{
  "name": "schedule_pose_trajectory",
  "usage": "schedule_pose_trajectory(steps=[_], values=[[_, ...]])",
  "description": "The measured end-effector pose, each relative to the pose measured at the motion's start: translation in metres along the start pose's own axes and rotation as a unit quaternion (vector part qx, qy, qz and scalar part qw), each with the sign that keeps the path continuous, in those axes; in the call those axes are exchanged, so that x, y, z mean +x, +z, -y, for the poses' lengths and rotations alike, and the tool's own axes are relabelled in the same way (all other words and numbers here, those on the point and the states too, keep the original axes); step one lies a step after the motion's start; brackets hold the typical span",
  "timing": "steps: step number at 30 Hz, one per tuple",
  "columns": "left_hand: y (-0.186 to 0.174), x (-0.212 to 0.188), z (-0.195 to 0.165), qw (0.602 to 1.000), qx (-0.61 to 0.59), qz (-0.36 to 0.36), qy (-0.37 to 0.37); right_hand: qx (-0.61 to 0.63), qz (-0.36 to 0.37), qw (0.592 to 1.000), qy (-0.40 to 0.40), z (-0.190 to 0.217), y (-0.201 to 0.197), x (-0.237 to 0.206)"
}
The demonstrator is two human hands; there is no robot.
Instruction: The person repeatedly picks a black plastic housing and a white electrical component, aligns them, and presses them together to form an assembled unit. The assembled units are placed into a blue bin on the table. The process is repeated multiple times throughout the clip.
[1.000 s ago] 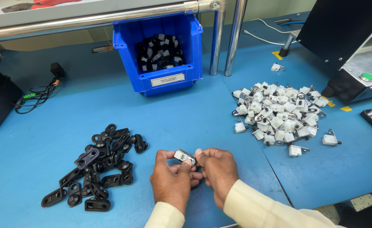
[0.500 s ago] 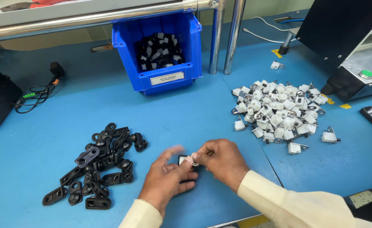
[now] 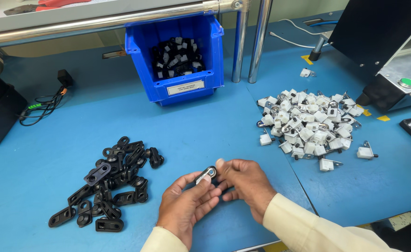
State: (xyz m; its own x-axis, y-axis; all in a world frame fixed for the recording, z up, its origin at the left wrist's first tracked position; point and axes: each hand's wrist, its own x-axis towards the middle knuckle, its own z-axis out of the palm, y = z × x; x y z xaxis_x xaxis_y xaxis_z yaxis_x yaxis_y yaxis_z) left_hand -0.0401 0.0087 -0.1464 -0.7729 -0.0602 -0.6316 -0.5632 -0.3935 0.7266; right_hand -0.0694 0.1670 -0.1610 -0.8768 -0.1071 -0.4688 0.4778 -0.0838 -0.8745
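Note:
My left hand [image 3: 186, 205] and my right hand [image 3: 245, 184] meet low in the middle of the blue table [image 3: 205, 126]. Between their fingertips they pinch one small part [image 3: 207, 174], black with a white and metal piece set in it. A heap of black plastic clips [image 3: 105, 182] lies just left of my left hand. A pile of small white parts with metal tabs [image 3: 310, 126] lies to the upper right of my right hand.
A blue bin [image 3: 179, 58] with black-and-white pieces stands at the back, next to two metal posts [image 3: 249, 39]. A black machine with a green button [image 3: 392, 51] sits at the right. A black box and cables [image 3: 9, 107] are at the left edge.
My hands have shifted slightly and turned the small part; its black side now faces up between the fingertips. The piles have not moved.

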Motion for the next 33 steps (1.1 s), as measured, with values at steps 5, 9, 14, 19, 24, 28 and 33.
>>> schedule_pose_trajectory(steps=[5,9,14,19,24,28,33], values=[[0.005,-0.006,-0.006,0.998,0.030,0.046,-0.037,-0.024,0.006,0.999,-0.034,0.000,0.001,0.001],[0.014,-0.009,-0.001,0.998,0.043,0.029,-0.029,-0.018,-0.054,0.998,-0.037,-0.004,0.008,0.004],[0.013,-0.002,0.007,0.999,0.036,0.022,-0.034,0.079,-0.073,0.994,0.012,-0.004,0.013,0.005],[0.005,0.008,0.012,0.995,-0.054,0.073,-0.045,0.065,-0.047,0.995,0.057,0.000,0.006,-0.002],[0.009,0.007,0.014,0.991,-0.085,0.084,-0.055,0.018,-0.052,0.998,0.003,-0.004,0.012,-0.002],[0.015,0.002,0.012,1.000,-0.001,0.009,-0.016,0.037,-0.088,0.995,-0.012,-0.009,0.018,-0.001],[0.011,-0.001,0.006,1.000,0.022,0.007,-0.017,-0.024,-0.018,1.000,0.008,-0.007,0.004,-0.003]])
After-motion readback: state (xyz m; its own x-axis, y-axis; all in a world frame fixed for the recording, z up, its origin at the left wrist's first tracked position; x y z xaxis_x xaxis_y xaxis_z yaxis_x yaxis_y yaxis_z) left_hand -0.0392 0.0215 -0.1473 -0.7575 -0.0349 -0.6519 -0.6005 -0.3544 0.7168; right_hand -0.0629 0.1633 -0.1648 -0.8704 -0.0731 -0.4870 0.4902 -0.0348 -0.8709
